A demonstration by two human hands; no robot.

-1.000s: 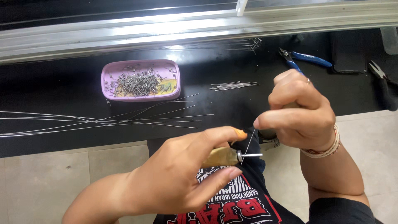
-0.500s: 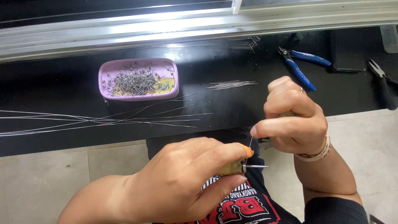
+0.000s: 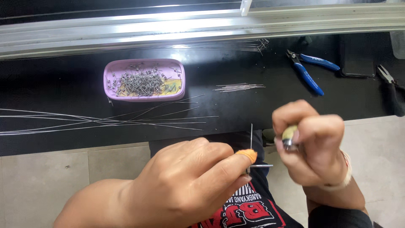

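Note:
My left hand [image 3: 185,181], with an orange cover on one fingertip, pinches a thin bent wire [image 3: 251,137]. One leg of the wire stands straight up and the other sticks out to the right. My right hand [image 3: 314,145] is closed around a small tool [image 3: 289,136] with a yellowish handle and a metal tip. It sits a short way right of the wire and does not touch it. Both hands hover over my lap, in front of the black table [image 3: 63,84].
A pink tray [image 3: 110,69] of small bent wire pieces sits on the table. Long wires [image 3: 105,118] lie across it, with a bundle of short cut wires [image 3: 238,87]. Blue-handled cutters [image 3: 312,71], black-handled pliers [image 3: 392,86] and a metal rail [image 3: 126,29] lie farther back.
My right hand let go of the wire end and moved right. The tool now shows in my right hand, while my left hand keeps the bent wire.

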